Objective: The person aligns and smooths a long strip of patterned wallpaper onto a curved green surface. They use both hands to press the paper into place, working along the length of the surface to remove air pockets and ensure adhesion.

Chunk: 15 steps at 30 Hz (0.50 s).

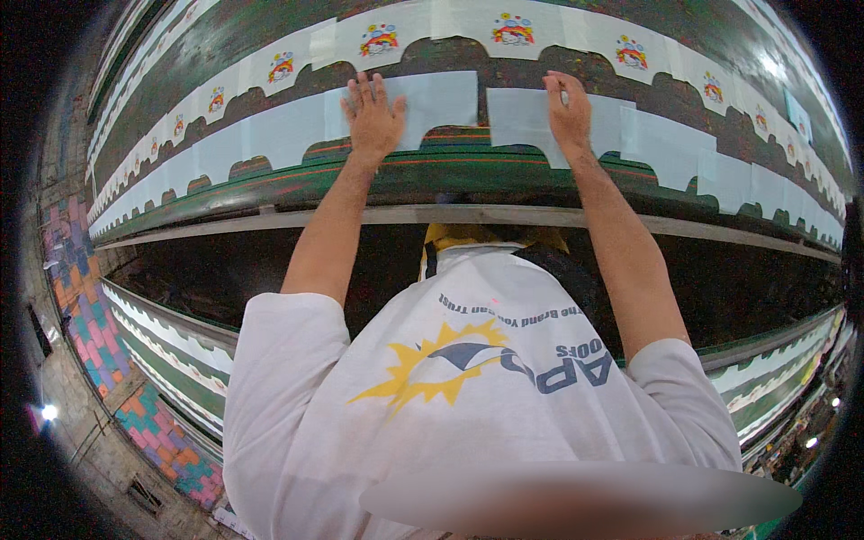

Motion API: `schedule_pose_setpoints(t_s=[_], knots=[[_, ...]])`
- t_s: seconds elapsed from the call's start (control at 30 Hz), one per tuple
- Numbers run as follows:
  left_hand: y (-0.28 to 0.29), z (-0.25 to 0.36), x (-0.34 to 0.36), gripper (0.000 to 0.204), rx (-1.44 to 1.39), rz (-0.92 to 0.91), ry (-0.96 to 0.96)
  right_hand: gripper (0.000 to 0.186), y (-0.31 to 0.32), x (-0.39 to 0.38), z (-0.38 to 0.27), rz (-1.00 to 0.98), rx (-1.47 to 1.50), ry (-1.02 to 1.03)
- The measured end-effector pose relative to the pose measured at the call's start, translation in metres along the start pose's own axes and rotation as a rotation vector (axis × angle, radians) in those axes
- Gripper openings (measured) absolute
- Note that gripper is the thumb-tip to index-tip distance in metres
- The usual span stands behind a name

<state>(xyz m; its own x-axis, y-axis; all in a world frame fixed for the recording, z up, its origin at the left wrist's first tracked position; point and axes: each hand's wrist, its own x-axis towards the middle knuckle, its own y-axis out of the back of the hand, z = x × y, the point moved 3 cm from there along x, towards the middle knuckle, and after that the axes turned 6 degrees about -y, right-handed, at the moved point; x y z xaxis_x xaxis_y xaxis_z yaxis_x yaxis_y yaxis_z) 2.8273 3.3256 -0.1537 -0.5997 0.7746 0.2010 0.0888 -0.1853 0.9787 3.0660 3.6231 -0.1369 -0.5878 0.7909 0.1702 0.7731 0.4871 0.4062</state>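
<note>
Head view: two pale pieces, the left piece (441,99) and right piece (517,117), lie on the surface (450,184) with a narrow gap between. The left hand (373,117) spreads flat over one; the right hand (569,112), well apart, curls over the other, pinching or not, I cannot tell. A dragging palm could skew or crease either; uneven pressure might make neighbours overlap.
</note>
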Motion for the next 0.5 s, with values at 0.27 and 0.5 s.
schedule_pose_setpoints(t_s=[0.27, 0.5], knots=[[-0.006, 0.176, 0.014, 0.06, -0.121, 0.014, -0.105, 0.038, 0.141, 0.015, 0.066, -0.065, -0.677, 0.336], [0.02, 0.192, 0.006, 0.025, -0.364, 0.225, -0.018, 0.052, 0.157, 0.023, 0.088, -0.25, -0.614, 0.221]])
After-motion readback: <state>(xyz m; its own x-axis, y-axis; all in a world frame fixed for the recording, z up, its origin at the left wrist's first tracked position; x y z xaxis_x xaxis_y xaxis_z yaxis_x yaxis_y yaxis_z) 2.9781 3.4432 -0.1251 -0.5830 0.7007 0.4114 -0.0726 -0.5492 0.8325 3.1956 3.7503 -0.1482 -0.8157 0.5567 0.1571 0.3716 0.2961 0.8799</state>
